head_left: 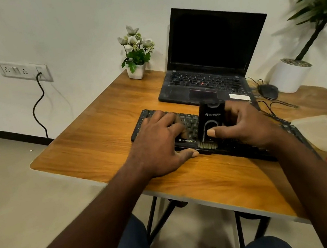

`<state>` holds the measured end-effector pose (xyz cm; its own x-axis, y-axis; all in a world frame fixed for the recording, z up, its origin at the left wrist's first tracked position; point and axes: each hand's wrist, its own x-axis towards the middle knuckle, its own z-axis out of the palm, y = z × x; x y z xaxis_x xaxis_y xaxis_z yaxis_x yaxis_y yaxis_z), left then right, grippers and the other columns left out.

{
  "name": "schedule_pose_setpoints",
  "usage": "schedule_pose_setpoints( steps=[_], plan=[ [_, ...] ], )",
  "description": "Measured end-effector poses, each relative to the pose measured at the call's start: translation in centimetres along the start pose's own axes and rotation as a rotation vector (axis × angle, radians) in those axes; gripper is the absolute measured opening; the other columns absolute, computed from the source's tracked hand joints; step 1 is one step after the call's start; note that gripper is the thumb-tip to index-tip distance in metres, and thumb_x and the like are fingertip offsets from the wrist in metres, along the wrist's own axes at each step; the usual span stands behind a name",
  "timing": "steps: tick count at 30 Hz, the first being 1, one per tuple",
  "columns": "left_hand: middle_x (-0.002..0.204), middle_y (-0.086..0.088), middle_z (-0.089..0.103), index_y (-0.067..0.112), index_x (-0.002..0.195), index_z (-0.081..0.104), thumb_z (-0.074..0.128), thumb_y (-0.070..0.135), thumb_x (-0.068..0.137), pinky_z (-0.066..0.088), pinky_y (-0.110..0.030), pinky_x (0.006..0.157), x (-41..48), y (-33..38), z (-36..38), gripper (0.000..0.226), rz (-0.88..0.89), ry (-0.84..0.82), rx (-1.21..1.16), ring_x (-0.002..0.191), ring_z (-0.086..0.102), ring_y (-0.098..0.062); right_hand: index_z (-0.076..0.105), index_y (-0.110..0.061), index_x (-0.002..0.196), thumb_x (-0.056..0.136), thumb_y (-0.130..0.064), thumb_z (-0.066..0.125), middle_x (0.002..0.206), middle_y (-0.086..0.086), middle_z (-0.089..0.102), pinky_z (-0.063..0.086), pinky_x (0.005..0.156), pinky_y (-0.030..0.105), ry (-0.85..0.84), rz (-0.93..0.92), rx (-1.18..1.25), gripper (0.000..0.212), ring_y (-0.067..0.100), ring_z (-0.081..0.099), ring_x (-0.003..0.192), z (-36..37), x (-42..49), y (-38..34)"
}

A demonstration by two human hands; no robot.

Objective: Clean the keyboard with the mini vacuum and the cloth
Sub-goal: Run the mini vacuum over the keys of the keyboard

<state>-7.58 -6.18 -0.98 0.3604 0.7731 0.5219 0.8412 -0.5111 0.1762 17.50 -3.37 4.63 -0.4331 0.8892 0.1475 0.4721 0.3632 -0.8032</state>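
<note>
Wooden table [97, 136] by a white wall, with the keyboard [191, 120] lying across its near side. The left hand [159, 143] presses flat on the left keys, pinning it. The right hand [248, 125] grips the mini vacuum [211, 115] upright, brush on the near row. If he leans too hard, bristles could lever a keycap loose; if the left hand eases off, the board may skid.

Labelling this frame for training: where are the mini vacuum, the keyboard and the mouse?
mini vacuum [212, 115], head view, black body by the logo
keyboard [190, 118], head view, keys beside the vacuum
mouse [268, 91], head view, top of shell
</note>
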Motion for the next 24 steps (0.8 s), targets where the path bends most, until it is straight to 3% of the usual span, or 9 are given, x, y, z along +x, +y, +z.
schedule_pose_setpoints(
  steps=[2, 5, 9, 14, 18, 22, 24],
  plan=[
    [0.120, 0.012, 0.052, 0.033, 0.111, 0.066, 0.059, 0.079, 0.081, 0.040, -0.037, 0.096, 0.1, 0.0, 0.0, 0.055, -0.009, -0.010, 0.008, 0.115, 0.036, -0.010, 0.062, -0.039, 0.116, 0.078, -0.020, 0.086, 0.108, -0.012, 0.075, 0.061, 0.081, 0.025, -0.052, -0.027, -0.045, 0.049, 0.007, 0.072, 0.100, 0.2, 0.3, 0.1],
    [0.119, 0.014, 0.052, 0.035, 0.107, 0.065, 0.059, 0.079, 0.081, 0.041, -0.038, 0.098, 0.1, 0.1, -0.1, 0.052, -0.015, -0.011, -0.009, 0.116, 0.037, -0.009, 0.059, -0.044, 0.116, 0.079, -0.017, 0.085, 0.108, -0.010, 0.072, 0.059, 0.079, 0.019, 0.108, -0.086, -0.054, 0.053, -0.002, 0.069, 0.102, 0.1, 0.7, 0.5],
    [0.122, 0.014, 0.053, 0.035, 0.106, 0.064, 0.057, 0.081, 0.080, 0.042, -0.040, 0.099, 0.1, 0.1, 0.0, 0.053, -0.020, -0.019, -0.016, 0.117, 0.038, -0.009, 0.063, -0.035, 0.119, 0.076, -0.024, 0.083, 0.111, -0.008, 0.074, 0.063, 0.081, 0.031, 0.014, -0.082, 0.052, 0.049, 0.014, 0.072, 0.103, -0.2, 0.2, 1.1],
    [0.122, 0.014, 0.054, 0.034, 0.106, 0.065, 0.054, 0.083, 0.080, 0.043, -0.039, 0.096, 0.1, 0.2, -0.1, 0.057, -0.015, -0.019, -0.018, 0.116, 0.039, -0.009, 0.061, -0.036, 0.124, 0.080, -0.024, 0.085, 0.113, -0.013, 0.072, 0.062, 0.089, 0.034, 0.138, -0.129, -0.057, 0.052, 0.004, 0.069, 0.107, 0.0, 0.3, 1.6],
    [0.122, 0.013, 0.054, 0.032, 0.109, 0.067, 0.053, 0.083, 0.081, 0.044, -0.039, 0.094, 0.2, 0.2, 0.0, 0.061, -0.005, -0.017, -0.003, 0.115, 0.039, -0.009, 0.064, -0.030, 0.125, 0.080, -0.018, 0.086, 0.112, -0.009, 0.073, 0.062, 0.088, 0.037, 0.018, -0.145, -0.008, 0.052, 0.009, 0.070, 0.106, 0.7, 0.2, 1.5],
    [0.121, 0.014, 0.054, 0.033, 0.108, 0.067, 0.055, 0.082, 0.081, 0.045, -0.041, 0.094, 0.2, 0.2, 0.0, 0.058, -0.003, -0.007, -0.024, 0.115, 0.040, -0.009, 0.064, -0.028, 0.122, 0.078, -0.032, 0.086, 0.108, -0.012, 0.072, 0.063, 0.084, 0.036, 0.197, -0.170, -0.134, 0.049, 0.004, 0.069, 0.103, 1.0, 0.7, 1.3],
    [0.122, 0.013, 0.054, 0.032, 0.109, 0.067, 0.054, 0.083, 0.081, 0.046, -0.041, 0.094, 0.2, 0.1, 0.0, 0.059, -0.009, -0.017, -0.017, 0.115, 0.040, -0.009, 0.064, -0.027, 0.125, 0.077, -0.031, 0.087, 0.109, -0.009, 0.072, 0.062, 0.086, 0.037, 0.140, -0.153, -0.066, 0.053, 0.009, 0.070, 0.103, 1.0, 0.7, 1.4]
  ],
)
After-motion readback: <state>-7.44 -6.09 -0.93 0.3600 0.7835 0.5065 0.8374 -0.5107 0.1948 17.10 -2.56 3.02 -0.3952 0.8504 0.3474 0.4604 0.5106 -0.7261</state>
